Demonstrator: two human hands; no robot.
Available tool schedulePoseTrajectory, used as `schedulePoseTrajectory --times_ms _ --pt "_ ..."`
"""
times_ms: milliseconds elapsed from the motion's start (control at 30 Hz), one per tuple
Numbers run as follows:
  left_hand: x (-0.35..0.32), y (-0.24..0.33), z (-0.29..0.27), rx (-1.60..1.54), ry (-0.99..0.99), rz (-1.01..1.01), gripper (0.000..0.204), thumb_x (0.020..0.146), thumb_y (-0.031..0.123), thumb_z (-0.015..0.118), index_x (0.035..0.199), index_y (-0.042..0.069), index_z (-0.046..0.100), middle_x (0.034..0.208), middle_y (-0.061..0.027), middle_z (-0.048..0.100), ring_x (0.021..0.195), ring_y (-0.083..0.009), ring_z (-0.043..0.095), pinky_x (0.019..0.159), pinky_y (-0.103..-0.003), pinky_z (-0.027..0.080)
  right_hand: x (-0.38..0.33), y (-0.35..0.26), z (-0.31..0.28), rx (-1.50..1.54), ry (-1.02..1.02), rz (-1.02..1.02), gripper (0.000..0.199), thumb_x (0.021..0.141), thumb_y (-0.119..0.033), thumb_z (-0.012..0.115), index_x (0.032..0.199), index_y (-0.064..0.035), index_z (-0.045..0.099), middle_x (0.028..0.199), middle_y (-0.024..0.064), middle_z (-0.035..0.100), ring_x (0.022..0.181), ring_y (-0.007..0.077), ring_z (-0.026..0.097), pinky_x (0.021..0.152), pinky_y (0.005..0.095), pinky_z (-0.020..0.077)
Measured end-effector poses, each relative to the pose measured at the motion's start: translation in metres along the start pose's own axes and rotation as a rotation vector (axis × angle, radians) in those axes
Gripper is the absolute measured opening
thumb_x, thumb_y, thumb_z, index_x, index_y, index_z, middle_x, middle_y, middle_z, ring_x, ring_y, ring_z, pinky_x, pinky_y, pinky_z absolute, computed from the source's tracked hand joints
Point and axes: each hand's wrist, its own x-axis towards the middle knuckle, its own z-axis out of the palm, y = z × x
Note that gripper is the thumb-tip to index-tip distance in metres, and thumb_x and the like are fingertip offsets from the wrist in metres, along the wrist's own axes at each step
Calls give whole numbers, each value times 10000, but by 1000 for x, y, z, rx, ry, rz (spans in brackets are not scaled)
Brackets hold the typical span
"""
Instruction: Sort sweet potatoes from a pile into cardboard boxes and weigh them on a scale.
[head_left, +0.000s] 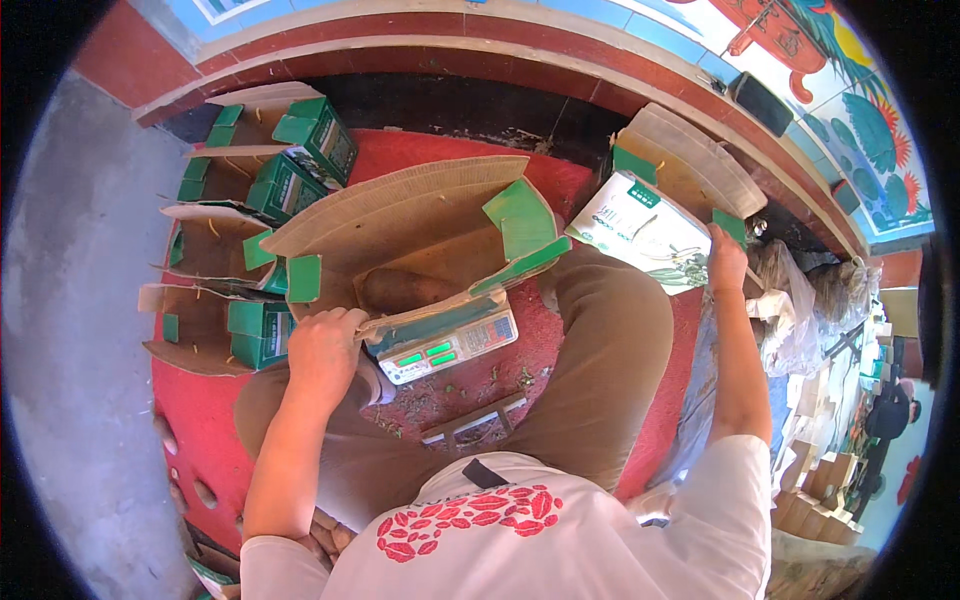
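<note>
In front of me an open brown cardboard box (380,235) with green tabs rests on a white digital scale (462,345) with a lit green display. One brown oblong lump (400,290), whose kind I cannot make out, lies in it. My left hand (325,345) grips the near edge of this box, its fingers closed over the cardboard. Off to the right stands a white-and-green printed box (640,232) with its brown flap raised. At its right corner, beside the green tab, my right hand (727,262) is closed on the edge.
Several open green-and-brown boxes (225,250) stand in a row at left on the red mat (195,430). Several brown lumps (205,493) lie near its left edge. Plastic bags (790,300) are heaped at right. A tiled wall (560,75) runs along the back.
</note>
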Motion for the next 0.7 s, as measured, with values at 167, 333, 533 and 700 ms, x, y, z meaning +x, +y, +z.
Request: schedulePoseTrajectory --times_ms 167,333,533,700 --pt "2 2 -1 11 1 2 104 758 118 622 854 85 645 775 -111 616 762 -317 604 661 -409 474 -17 14 30 32 -138 145 213 817 -136 529 1016 -140 604 851 149 638 742 345 640 632 439 513" --pt "2 3 -5 -16 12 -2 113 752 107 628 861 85 648 787 -110 622 763 -320 603 666 -410 475 -1 18 6 149 -378 226 201 758 -230 644 927 -122 659 889 169 663 833 362 639 707 454 516" --pt "4 5 -5 0 -1 -7 113 746 98 630 857 86 647 791 -109 624 760 -324 601 663 -406 474 4 27 8 57 -432 55 181 770 -184 639 926 -93 643 816 192 648 820 373 630 715 459 496" --pt "5 3 -6 -12 6 -2 109 754 100 624 861 88 644 782 -109 618 756 -325 600 659 -406 472 7 28 5 -106 -47 -39 89 845 -105 488 846 -84 575 786 126 629 742 314 635 658 434 500"
